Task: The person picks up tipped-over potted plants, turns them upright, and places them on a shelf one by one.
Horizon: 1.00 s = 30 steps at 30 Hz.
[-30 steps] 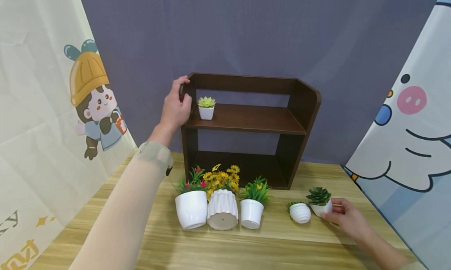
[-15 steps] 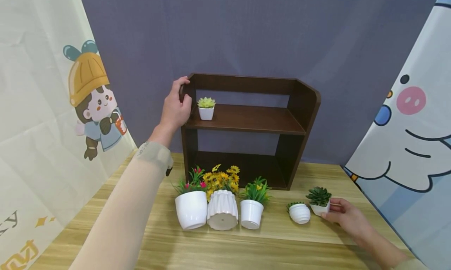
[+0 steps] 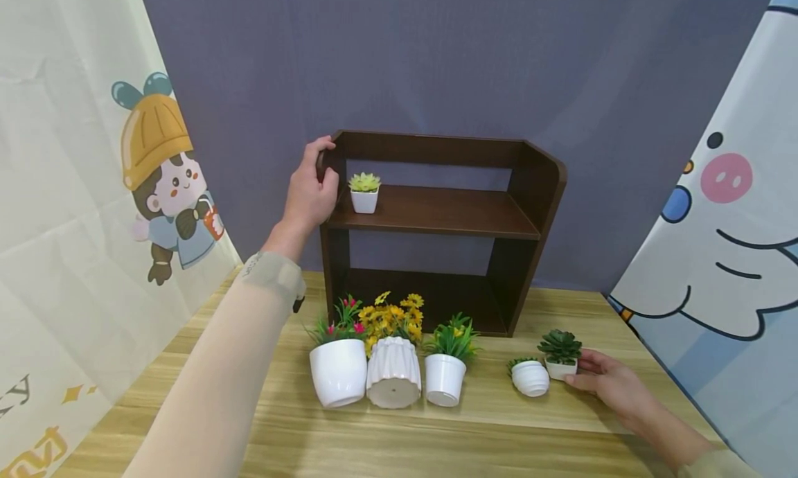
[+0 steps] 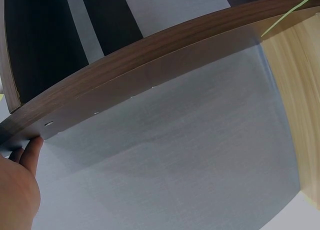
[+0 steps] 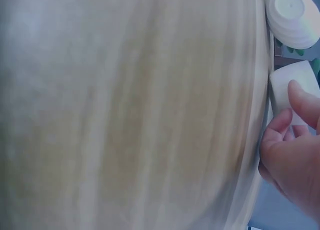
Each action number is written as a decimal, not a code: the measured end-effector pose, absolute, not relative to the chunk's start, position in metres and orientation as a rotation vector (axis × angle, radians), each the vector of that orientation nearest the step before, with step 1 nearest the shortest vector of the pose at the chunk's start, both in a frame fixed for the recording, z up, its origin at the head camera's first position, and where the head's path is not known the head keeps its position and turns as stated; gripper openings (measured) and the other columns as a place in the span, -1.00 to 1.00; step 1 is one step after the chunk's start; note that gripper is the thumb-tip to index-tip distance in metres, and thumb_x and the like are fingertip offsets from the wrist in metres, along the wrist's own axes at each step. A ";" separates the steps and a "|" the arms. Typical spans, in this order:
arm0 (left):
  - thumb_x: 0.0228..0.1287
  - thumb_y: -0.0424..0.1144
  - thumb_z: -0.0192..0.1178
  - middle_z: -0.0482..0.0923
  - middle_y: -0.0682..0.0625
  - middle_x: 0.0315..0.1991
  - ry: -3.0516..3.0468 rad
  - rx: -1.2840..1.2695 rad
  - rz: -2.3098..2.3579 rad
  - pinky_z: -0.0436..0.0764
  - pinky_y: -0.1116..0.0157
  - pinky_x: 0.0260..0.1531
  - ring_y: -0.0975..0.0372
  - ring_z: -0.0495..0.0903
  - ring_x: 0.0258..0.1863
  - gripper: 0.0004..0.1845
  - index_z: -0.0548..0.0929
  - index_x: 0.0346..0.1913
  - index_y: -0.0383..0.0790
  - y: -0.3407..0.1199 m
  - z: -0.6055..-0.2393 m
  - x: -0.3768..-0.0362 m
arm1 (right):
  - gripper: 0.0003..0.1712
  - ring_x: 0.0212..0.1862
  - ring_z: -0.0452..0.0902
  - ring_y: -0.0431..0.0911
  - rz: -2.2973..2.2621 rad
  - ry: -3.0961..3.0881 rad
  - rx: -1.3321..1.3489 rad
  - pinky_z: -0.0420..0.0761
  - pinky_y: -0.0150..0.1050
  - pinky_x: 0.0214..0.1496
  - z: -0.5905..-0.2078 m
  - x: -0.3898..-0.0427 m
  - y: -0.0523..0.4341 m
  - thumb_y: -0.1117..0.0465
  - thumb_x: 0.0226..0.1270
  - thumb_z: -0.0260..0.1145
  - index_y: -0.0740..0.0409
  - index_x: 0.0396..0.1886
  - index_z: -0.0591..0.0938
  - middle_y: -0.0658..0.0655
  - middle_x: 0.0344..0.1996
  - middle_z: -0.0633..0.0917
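My left hand (image 3: 320,165) grips the top left corner of a dark brown two-tier shelf (image 3: 436,211); in the left wrist view the hand (image 4: 20,182) lies against the shelf's side panel (image 4: 150,80). A small white square pot with a light green succulent (image 3: 364,191) stands on the upper board beside that hand. On the table at the right, my right hand (image 3: 578,375) pinches a small white square pot with a dark green succulent (image 3: 560,357), which stands upright. The right wrist view shows fingertips (image 5: 299,92) on that pot (image 5: 287,85).
A small round ribbed pot (image 3: 530,376) sits just left of the held pot. Three larger white pots (image 3: 394,370) with pink, yellow and green plants line the wooden table (image 3: 436,443) before the shelf. Printed curtains hang left and right, a grey-blue backdrop behind.
The dark succulent pot in my right hand has gone from tilted to upright and shifted slightly left. The left hand has stayed on the shelf corner.
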<state>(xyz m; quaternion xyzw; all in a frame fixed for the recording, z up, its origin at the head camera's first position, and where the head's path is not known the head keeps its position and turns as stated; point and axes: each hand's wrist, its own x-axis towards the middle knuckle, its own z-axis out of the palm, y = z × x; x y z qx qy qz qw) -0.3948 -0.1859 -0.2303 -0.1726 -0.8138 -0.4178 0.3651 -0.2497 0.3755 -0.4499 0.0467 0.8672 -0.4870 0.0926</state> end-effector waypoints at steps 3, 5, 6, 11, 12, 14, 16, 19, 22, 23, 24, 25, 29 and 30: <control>0.62 -0.26 -0.08 0.29 0.18 0.72 -2.094 -0.445 -1.073 0.49 -0.05 0.03 -0.11 0.54 -0.01 -0.48 0.38 0.55 -0.01 -0.186 -0.230 -0.395 | 0.08 0.59 0.28 0.40 -1.448 2.545 0.118 0.60 -0.37 0.21 -0.450 -0.251 0.376 0.10 0.61 0.42 0.61 0.69 -0.01 0.67 0.61 0.23; 0.62 -0.26 -0.08 0.30 0.18 0.72 -2.094 -0.445 -1.072 0.50 -0.05 0.05 -0.11 0.55 0.02 -0.48 0.38 0.55 -0.01 -0.186 -0.230 -0.395 | 0.08 0.62 0.21 0.45 -1.441 2.528 0.110 0.62 -0.24 0.33 -0.450 -0.252 0.378 0.11 0.63 0.40 0.64 0.69 -0.05 0.69 0.62 0.18; 0.61 -0.25 -0.08 0.30 0.18 0.72 -2.092 -0.446 -1.074 0.51 -0.06 0.06 -0.11 0.56 0.04 -0.48 0.38 0.55 -0.02 -0.186 -0.230 -0.396 | 0.08 0.63 0.18 0.47 -1.435 2.524 0.100 0.62 -0.18 0.37 -0.450 -0.253 0.378 0.12 0.64 0.38 0.66 0.68 -0.07 0.70 0.62 0.16; 0.61 -0.25 -0.08 0.30 0.19 0.72 -2.094 -0.443 -1.081 0.52 -0.07 0.07 -0.12 0.57 0.06 -0.48 0.38 0.55 -0.01 -0.186 -0.231 -0.397 | 0.13 0.67 0.05 0.55 -1.407 2.509 0.053 0.57 0.01 0.50 -0.448 -0.254 0.380 0.15 0.64 0.37 0.71 0.66 -0.16 0.75 0.63 0.06; 0.61 -0.25 -0.08 0.30 0.18 0.72 -2.093 -0.443 -1.084 0.52 -0.08 0.07 -0.12 0.57 0.06 -0.48 0.38 0.55 -0.02 -0.186 -0.231 -0.397 | 0.15 0.67 0.01 0.57 -1.408 2.502 0.045 0.52 0.08 0.54 -0.448 -0.254 0.380 0.15 0.64 0.38 0.72 0.66 -0.19 0.76 0.62 0.04; 0.61 -0.24 -0.08 0.30 0.18 0.72 -2.094 -0.441 -1.084 0.52 -0.08 0.08 -0.13 0.57 0.08 -0.48 0.38 0.55 -0.02 -0.186 -0.231 -0.397 | 0.18 0.67 -0.04 0.58 -1.414 2.487 0.039 0.44 0.16 0.58 -0.447 -0.255 0.380 0.16 0.62 0.39 0.71 0.66 -0.22 0.77 0.62 0.00; 0.61 -0.24 -0.09 0.30 0.17 0.72 -2.092 -0.442 -1.083 0.51 -0.08 0.09 -0.12 0.57 0.09 -0.48 0.38 0.55 -0.01 -0.186 -0.231 -0.396 | 0.18 0.67 -0.06 0.58 -1.434 2.470 0.026 0.38 0.22 0.59 -0.447 -0.255 0.380 0.18 0.60 0.41 0.70 0.67 -0.21 0.77 0.62 -0.01; 0.61 -0.24 -0.09 0.29 0.18 0.72 -2.091 -0.444 -1.080 0.50 -0.06 0.05 -0.12 0.56 0.02 -0.48 0.38 0.55 0.00 -0.186 -0.231 -0.396 | 0.14 0.68 -0.06 0.56 -1.459 2.456 0.007 0.45 0.13 0.57 -0.447 -0.255 0.380 0.22 0.58 0.42 0.67 0.68 -0.15 0.74 0.64 0.01; 0.62 -0.24 -0.10 0.29 0.18 0.72 -2.093 -0.446 -1.074 0.48 -0.01 -0.03 -0.11 0.53 -0.13 -0.48 0.37 0.56 0.00 -0.186 -0.231 -0.395 | 0.09 0.69 -0.05 0.54 -1.469 2.454 -0.015 0.59 -0.09 0.48 -0.449 -0.255 0.381 0.22 0.59 0.41 0.64 0.69 -0.08 0.70 0.65 0.04; 0.62 -0.24 -0.10 0.29 0.19 0.72 -2.095 -0.445 -1.073 0.47 0.01 -0.06 -0.10 0.51 -0.18 -0.48 0.37 0.56 0.00 -0.186 -0.231 -0.395 | 0.07 0.69 -0.03 0.53 -1.473 2.452 -0.020 0.61 -0.16 0.43 -0.450 -0.254 0.381 0.22 0.59 0.41 0.63 0.69 -0.06 0.69 0.66 0.06; 0.62 -0.24 -0.10 0.29 0.19 0.72 -2.095 -0.444 -1.071 0.47 0.03 -0.07 -0.08 0.50 -0.20 -0.48 0.37 0.56 0.00 -0.186 -0.231 -0.395 | 0.07 0.69 -0.03 0.52 -1.475 2.450 -0.022 0.62 -0.19 0.41 -0.450 -0.254 0.381 0.21 0.59 0.41 0.62 0.70 -0.04 0.69 0.66 0.07; 0.62 -0.25 -0.10 0.29 0.19 0.72 -2.097 -0.443 -1.070 0.46 0.05 -0.10 -0.07 0.49 -0.24 -0.47 0.37 0.56 -0.01 -0.186 -0.231 -0.395 | 0.05 0.69 -0.01 0.51 -1.477 2.449 -0.025 0.63 -0.26 0.36 -0.451 -0.254 0.382 0.21 0.59 0.41 0.61 0.70 -0.02 0.68 0.66 0.08; 0.62 -0.25 -0.10 0.30 0.17 0.72 -2.097 -0.444 -1.070 0.42 0.08 -0.20 -0.05 0.40 -0.39 -0.47 0.37 0.57 -0.03 -0.186 -0.231 -0.393 | 0.05 0.69 0.04 0.49 -1.480 2.452 -0.021 0.63 -0.30 0.31 -0.452 -0.253 0.381 0.19 0.59 0.42 0.60 0.70 0.00 0.67 0.66 0.11; 0.62 -0.25 -0.10 0.30 0.17 0.72 -2.098 -0.443 -1.070 0.42 0.07 -0.20 -0.06 0.40 -0.38 -0.47 0.36 0.57 -0.03 -0.186 -0.231 -0.393 | 0.05 0.69 0.04 0.49 -1.480 2.453 -0.019 0.63 -0.30 0.31 -0.451 -0.253 0.381 0.19 0.59 0.42 0.59 0.70 0.00 0.67 0.66 0.11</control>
